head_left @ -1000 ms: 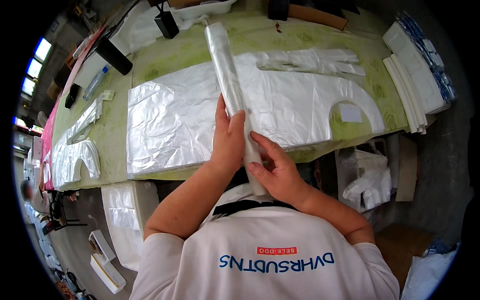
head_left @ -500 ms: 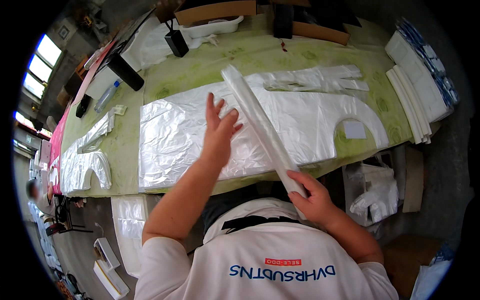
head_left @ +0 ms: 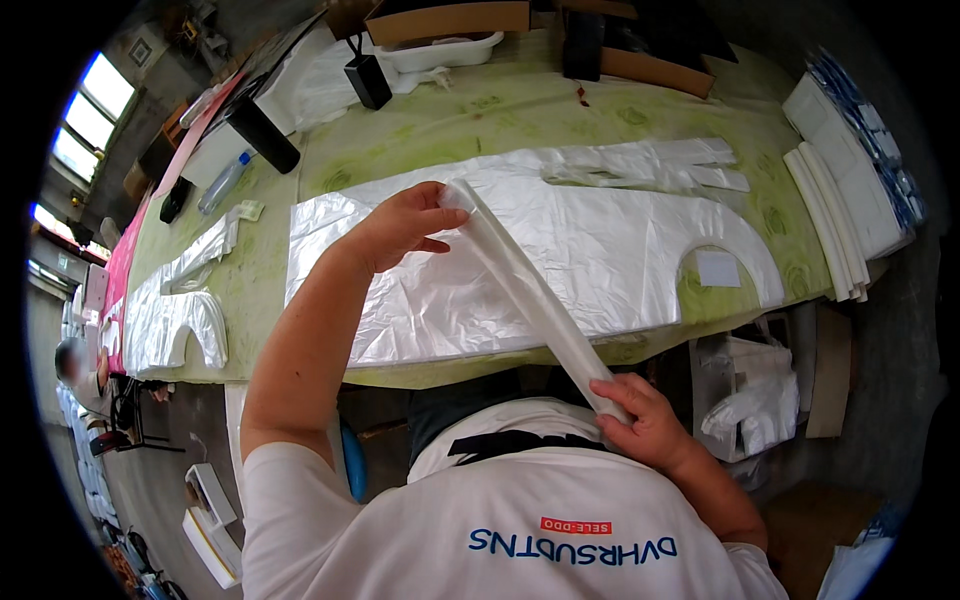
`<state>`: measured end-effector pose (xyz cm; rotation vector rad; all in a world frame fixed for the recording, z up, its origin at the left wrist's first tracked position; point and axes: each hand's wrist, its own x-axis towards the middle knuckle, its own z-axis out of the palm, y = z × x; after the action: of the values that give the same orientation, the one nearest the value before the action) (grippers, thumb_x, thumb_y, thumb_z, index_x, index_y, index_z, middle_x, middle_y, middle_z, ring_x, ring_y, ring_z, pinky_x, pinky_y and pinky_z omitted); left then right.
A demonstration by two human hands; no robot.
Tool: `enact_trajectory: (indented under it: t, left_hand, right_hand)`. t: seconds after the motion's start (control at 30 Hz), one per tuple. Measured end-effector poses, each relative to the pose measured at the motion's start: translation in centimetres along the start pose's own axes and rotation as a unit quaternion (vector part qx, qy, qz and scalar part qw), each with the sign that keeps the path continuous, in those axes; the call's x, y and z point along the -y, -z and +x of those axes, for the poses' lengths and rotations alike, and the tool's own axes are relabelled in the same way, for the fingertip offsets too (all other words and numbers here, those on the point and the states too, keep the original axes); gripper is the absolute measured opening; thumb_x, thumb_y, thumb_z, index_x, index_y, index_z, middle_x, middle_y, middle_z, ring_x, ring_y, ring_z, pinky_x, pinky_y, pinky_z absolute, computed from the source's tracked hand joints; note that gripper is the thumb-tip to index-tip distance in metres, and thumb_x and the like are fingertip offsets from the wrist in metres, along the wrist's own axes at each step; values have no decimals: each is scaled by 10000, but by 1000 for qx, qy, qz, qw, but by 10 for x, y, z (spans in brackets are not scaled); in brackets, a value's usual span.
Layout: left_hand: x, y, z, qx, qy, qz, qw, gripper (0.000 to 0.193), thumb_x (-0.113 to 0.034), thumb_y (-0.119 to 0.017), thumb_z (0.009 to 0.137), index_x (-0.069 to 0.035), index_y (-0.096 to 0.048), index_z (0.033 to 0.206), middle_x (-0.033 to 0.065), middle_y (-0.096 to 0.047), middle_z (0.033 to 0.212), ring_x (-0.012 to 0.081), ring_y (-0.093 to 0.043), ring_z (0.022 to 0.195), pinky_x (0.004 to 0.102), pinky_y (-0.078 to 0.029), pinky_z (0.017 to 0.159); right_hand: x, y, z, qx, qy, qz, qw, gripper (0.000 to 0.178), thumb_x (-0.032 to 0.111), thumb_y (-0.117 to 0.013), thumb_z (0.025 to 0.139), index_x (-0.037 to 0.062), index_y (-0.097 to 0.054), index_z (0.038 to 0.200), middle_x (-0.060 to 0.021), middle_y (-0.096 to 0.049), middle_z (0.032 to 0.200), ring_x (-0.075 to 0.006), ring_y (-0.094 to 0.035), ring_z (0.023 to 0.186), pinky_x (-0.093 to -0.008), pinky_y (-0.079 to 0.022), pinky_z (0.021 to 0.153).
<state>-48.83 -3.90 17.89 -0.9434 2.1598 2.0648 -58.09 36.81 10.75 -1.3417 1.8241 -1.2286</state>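
A long narrow folded strip of clear plastic film runs diagonally between my hands above the table's near edge. My left hand pinches its far upper end. My right hand grips its near lower end close to my chest. Beneath the strip a large flat sheet of clear plastic with a curved cut-out lies spread on the green table.
More plastic pieces lie at the far side and at the left. White stacks sit at the right end. A black cylinder, a bottle, a white tray and cardboard boxes stand at the back. Another person sits far left.
The strip tilted from lying along the table to a diagonal. My left hand lifted off the flat sheet and took hold of the strip's far end. My right hand drew its end toward me.
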Motion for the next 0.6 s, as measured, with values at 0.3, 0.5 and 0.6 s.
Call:
enact_trajectory:
  t: [0.3,0.5,0.6]
  left_hand:
    - [-7,17,3,61,41,45,996,452,-295,-718,923,-23,-624,1270,81,-635,1222,220,-592,1192,390,-541,971]
    - [13,18,20,39,53,-75,995,338,-272,-662,947,-44,-645,1195,63,-631,1192,210,-595,1174,404,-530,974]
    - [21,21,28,32,62,-83,994,313,-276,-635,951,-64,-651,1181,55,-622,1187,206,-600,1142,403,-524,969]
  right_hand:
    - [-7,-2,3,11,27,-46,999,510,75,-732,860,141,-630,1355,-154,-592,1165,-291,-624,988,-334,-521,859]
    - [-3,-3,5,17,-22,-51,998,489,64,-718,850,102,-635,1330,-152,-611,1155,-295,-633,1011,-344,-519,875]
    - [-6,-3,5,29,-24,-33,999,496,112,-709,884,141,-617,1371,-157,-582,1171,-298,-615,1012,-343,-511,886]
